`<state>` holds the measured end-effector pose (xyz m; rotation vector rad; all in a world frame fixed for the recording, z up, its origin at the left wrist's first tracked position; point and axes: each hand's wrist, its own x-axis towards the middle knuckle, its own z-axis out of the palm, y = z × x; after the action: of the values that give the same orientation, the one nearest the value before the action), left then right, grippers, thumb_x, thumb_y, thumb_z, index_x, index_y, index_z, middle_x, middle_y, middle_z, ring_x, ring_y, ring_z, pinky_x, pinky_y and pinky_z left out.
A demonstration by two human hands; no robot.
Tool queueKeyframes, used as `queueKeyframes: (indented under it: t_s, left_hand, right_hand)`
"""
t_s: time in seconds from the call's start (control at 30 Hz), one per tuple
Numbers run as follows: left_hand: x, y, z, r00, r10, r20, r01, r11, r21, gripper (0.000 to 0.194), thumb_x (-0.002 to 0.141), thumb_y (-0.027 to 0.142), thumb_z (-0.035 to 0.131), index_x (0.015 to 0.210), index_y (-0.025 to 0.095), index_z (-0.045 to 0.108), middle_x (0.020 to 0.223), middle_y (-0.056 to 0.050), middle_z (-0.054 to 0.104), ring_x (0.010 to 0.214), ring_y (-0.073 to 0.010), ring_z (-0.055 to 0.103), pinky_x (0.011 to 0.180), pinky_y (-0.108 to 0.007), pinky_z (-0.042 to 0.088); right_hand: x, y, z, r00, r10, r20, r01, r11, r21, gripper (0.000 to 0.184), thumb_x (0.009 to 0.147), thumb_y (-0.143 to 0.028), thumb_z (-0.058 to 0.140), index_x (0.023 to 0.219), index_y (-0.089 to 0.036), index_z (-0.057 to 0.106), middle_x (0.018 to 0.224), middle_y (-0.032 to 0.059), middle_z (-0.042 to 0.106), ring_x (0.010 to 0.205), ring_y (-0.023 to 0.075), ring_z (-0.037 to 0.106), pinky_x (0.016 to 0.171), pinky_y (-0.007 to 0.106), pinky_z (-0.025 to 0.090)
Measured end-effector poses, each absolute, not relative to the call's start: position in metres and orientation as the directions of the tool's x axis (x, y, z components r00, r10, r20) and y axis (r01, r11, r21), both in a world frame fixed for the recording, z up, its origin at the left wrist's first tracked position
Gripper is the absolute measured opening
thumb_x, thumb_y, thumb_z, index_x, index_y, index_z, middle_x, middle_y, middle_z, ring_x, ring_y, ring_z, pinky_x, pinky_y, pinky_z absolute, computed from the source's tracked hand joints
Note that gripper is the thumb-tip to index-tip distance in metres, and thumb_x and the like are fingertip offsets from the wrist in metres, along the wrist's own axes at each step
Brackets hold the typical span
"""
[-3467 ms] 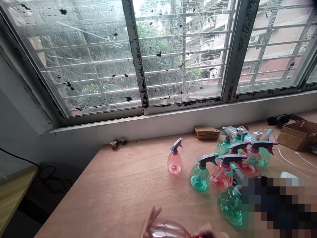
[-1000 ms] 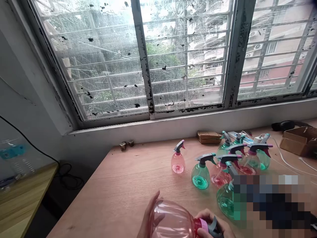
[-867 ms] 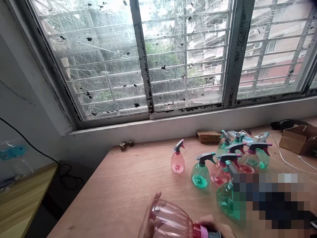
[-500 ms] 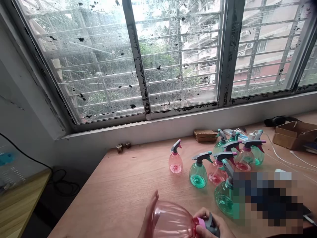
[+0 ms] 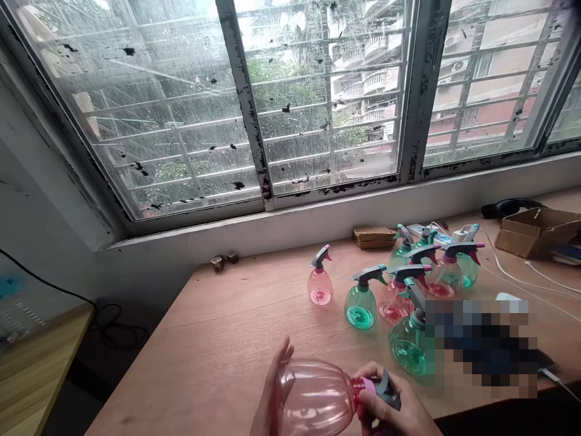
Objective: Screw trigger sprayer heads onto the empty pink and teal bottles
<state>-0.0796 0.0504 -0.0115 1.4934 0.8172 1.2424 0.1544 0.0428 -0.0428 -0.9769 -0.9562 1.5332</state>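
A pink see-through spray bottle (image 5: 315, 396) lies sideways between my two hands at the bottom of the view. My left hand (image 5: 271, 390) cups its wide base, palm against the plastic and fingertips reaching past the edge. At the neck, my right hand (image 5: 393, 402) grips the pink collar (image 5: 368, 387) with thumb and fingers. The grey spray head (image 5: 387, 390) pokes out within that hand. Whether the collar is fully screwed on, I cannot tell.
Several pink and green spray bottles stand on the wooden table, among them a pink one (image 5: 320, 284) and a green one (image 5: 361, 306). Behind are a flat cardboard piece (image 5: 374, 237), an open carton (image 5: 535, 233) and white cables (image 5: 503, 272). A blurred dark patch (image 5: 490, 351) covers the right.
The view has tipped down slightly, so the table things sit higher. The held bottle shows more fully, its neck still in my right hand and base against my left.
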Motion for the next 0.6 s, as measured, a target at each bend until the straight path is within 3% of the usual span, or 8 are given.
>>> queueKeyframes:
  t_s: [0.07,0.13,0.23,0.3,0.37,0.43,0.5,0.6]
  left_hand:
    - [-0.079,0.049,-0.012,0.265,0.915,0.305,-0.063,-0.299,0.952,0.089,0.079,0.058,0.074,0.155,0.038,0.032,0.166,-0.006,0.027,0.153,-0.0416,0.018,0.122,-0.056,0.02]
    - [-0.081,0.052,-0.017,0.263,0.922,0.285,-0.09,-0.271,0.958,0.09,0.079,0.062,0.072,0.156,0.039,0.03,0.167,-0.005,0.024,0.153,-0.0408,0.019,0.122,-0.056,0.02]
    - [-0.082,0.059,-0.025,0.226,0.957,0.182,-0.177,-0.144,0.974,0.076,0.084,0.07,0.06,0.15,0.038,0.043,0.165,-0.007,0.03,0.15,-0.041,0.026,0.117,-0.058,0.031]
    - [-0.082,0.062,-0.025,0.211,0.971,0.114,-0.202,-0.071,0.977,0.067,0.087,0.068,0.056,0.144,0.033,0.052,0.161,-0.009,0.039,0.147,-0.0408,0.034,0.117,-0.057,0.032]
    - [-0.081,0.061,-0.019,0.203,0.972,0.114,-0.182,-0.077,0.98,0.065,0.087,0.062,0.06,0.143,0.029,0.054,0.157,-0.012,0.045,0.145,-0.0403,0.037,0.119,-0.056,0.03]
    - [-0.08,0.056,-0.01,0.194,0.964,0.183,-0.136,-0.158,0.978,0.07,0.084,0.056,0.068,0.147,0.029,0.05,0.158,-0.011,0.043,0.148,-0.0399,0.033,0.121,-0.055,0.026]
    - [-0.079,0.049,-0.001,0.196,0.945,0.261,-0.096,-0.247,0.964,0.076,0.079,0.052,0.076,0.147,0.032,0.049,0.162,-0.008,0.036,0.151,-0.0395,0.025,0.123,-0.054,0.02]
    - [-0.079,0.044,0.004,0.218,0.934,0.284,-0.111,-0.265,0.958,0.085,0.073,0.055,0.08,0.148,0.035,0.047,0.167,-0.005,0.026,0.154,-0.0401,0.015,0.124,-0.054,0.017]
  right_hand:
    - [0.156,0.041,-0.041,-0.112,0.992,-0.058,-0.291,-0.089,-0.953,0.051,0.072,-0.065,0.077,0.088,-0.019,0.062,0.064,0.0018,0.066,0.053,0.018,0.065,0.052,0.028,0.054]
    - [0.159,0.036,-0.04,-0.043,0.995,0.088,-0.101,0.083,-0.991,0.044,0.075,-0.06,0.076,0.089,-0.019,0.068,0.068,0.0042,0.07,0.059,0.0202,0.068,0.058,0.028,0.056]
    - [0.163,0.03,-0.04,0.004,0.945,0.326,0.199,0.319,-0.927,0.036,0.073,-0.055,0.08,0.088,-0.022,0.076,0.075,0.007,0.076,0.066,0.0224,0.07,0.064,0.027,0.057]
    - [0.162,0.028,-0.039,0.016,0.929,0.369,0.252,0.353,-0.901,0.036,0.072,-0.055,0.081,0.088,-0.023,0.076,0.078,0.0075,0.077,0.068,0.0227,0.07,0.066,0.028,0.057]
    - [0.16,0.028,-0.036,0.012,0.959,0.283,0.176,0.277,-0.945,0.038,0.075,-0.056,0.078,0.089,-0.021,0.074,0.077,0.0074,0.076,0.067,0.0216,0.07,0.066,0.027,0.057]
    - [0.157,0.031,-0.032,-0.061,0.992,0.113,-0.025,0.112,-0.993,0.043,0.077,-0.059,0.076,0.092,-0.019,0.068,0.072,0.0048,0.071,0.062,0.0198,0.069,0.063,0.029,0.058]
    - [0.155,0.033,-0.029,-0.164,0.986,-0.043,-0.25,-0.084,-0.965,0.049,0.076,-0.061,0.077,0.094,-0.018,0.061,0.068,0.0011,0.067,0.056,0.0182,0.067,0.06,0.032,0.06]
    - [0.155,0.035,-0.029,-0.226,0.97,-0.092,-0.367,-0.172,-0.914,0.05,0.076,-0.06,0.078,0.093,-0.018,0.056,0.067,-0.0007,0.065,0.055,0.0171,0.065,0.059,0.034,0.06]
